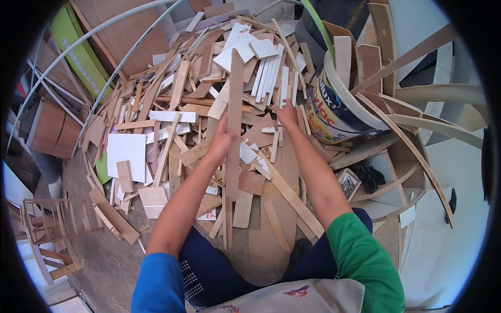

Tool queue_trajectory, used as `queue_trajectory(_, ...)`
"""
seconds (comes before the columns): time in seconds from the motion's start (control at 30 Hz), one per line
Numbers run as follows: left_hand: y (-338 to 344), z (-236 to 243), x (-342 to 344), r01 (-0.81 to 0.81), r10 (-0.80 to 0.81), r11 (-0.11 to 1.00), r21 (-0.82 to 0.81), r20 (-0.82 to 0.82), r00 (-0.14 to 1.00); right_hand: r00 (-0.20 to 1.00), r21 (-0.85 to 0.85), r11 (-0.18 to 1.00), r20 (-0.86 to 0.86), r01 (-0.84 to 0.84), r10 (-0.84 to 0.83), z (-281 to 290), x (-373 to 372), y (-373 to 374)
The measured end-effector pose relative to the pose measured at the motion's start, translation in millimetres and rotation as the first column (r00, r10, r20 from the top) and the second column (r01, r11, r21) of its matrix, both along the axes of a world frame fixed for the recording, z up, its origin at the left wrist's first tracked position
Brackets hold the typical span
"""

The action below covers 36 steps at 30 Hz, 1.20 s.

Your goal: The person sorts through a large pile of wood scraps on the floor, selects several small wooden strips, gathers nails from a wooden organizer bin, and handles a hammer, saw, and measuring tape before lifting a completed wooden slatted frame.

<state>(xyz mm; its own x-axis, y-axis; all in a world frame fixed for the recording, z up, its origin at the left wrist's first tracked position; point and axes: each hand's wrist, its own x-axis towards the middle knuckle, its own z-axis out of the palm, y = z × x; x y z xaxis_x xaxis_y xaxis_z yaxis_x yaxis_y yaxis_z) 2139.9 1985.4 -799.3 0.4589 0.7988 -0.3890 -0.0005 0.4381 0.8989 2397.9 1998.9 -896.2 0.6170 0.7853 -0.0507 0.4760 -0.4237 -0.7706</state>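
A long, narrow wooden board (233,167) stands nearly lengthwise in front of me, tapering to a slanted tip at its far end. My left hand (223,140) is closed around its middle, with the fingers partly hidden behind it. Further right, my right hand (287,115) reaches into the scrap pile and pinches the near end of a white strip (284,83). More white strips (269,73) lie side by side just left of that one. Under and around both hands spreads a heap of wood offcuts, mostly brown, with some white pieces.
A large printed plastic bucket (334,112) holding boards stands to the right of the pile. Curved wooden strips (412,156) arch beyond it. At left are a small slatted wooden frame (57,221) and bent pale tubes (83,39). A white square panel (127,156) lies on the pile's left side.
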Motion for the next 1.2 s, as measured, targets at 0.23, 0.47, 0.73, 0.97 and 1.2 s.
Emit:
queue_trajectory(0.23, 9, -4, 14, -0.147, 0.147, 0.989, 0.013, 0.014, 0.989, 0.993, 0.016, 0.997, 0.085, -0.079, 0.077, 5, -28, 47)
queue_trajectory(0.47, 14, 20, 11, -0.13, 0.13, 0.991, -0.006, -0.023, 0.991, 0.992, -0.088, 0.988, 0.022, 0.129, -0.127, 13, -47, 83)
queue_trajectory(0.73, 15, 30, -7, -0.119, 0.123, 0.988, -0.098, 0.037, 0.992, 0.988, -0.189, 0.98, 0.149, 0.069, -0.041, 14, -48, 99)
queue_trajectory(0.97, 10, 42, -9, -0.119, 0.121, 0.988, -0.1, 0.014, 0.993, 0.96, -0.181, 0.98, 0.279, 0.081, -0.027, 5, -45, 99)
queue_trajectory(1.2, 7, 33, -14, -0.078, 0.081, 0.989, -0.123, 0.016, 0.997, 0.999, -0.169, 0.985, 0.037, -0.03, 0.036, 1, -14, 72)
